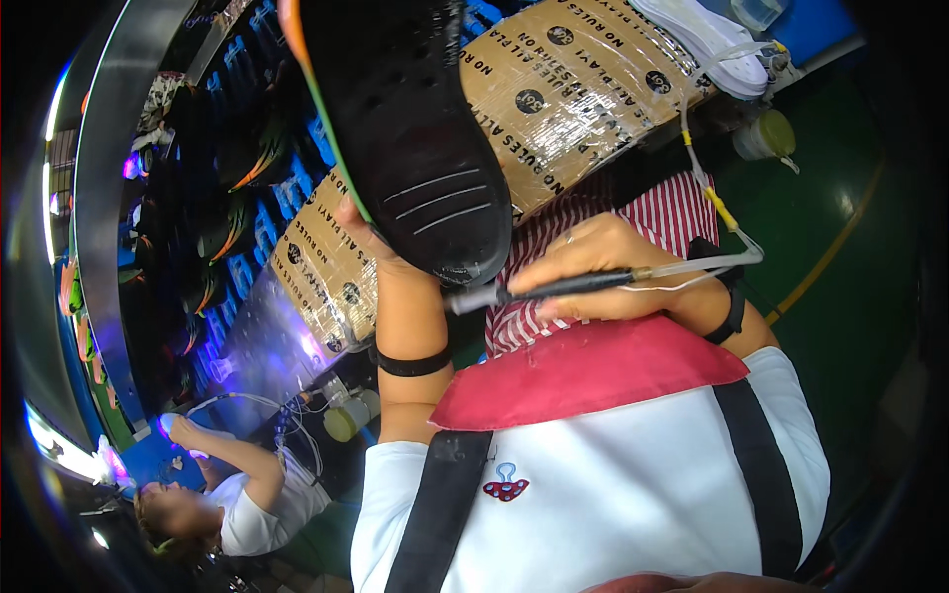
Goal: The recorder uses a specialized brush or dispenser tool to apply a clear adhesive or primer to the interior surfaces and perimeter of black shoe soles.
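Note:
My left hand (364, 235) grips a large black shoe sole (425, 148) by its edge, with most of the fingers hidden behind it. The sole is tilted up, its rim coloured orange to green, with pale curved lines near the lower end and a wet-looking shine at the tip. Closed around a black pen-like glue brush (573, 286) is my right hand (598, 259). The brush's pale, blurred tip lies just below the sole's lower end; whether they touch I cannot tell. A thin clear tube (692, 263) runs from the brush's rear end.
A work surface wrapped in printed brown paper and clear film (563, 89) lies behind the sole. White shoe parts (712, 44) rest at the far right, above a hanging yellowish jar (766, 136). Dark soles on blue racks (237, 237) line the left. Another person (257, 484) works at lower left.

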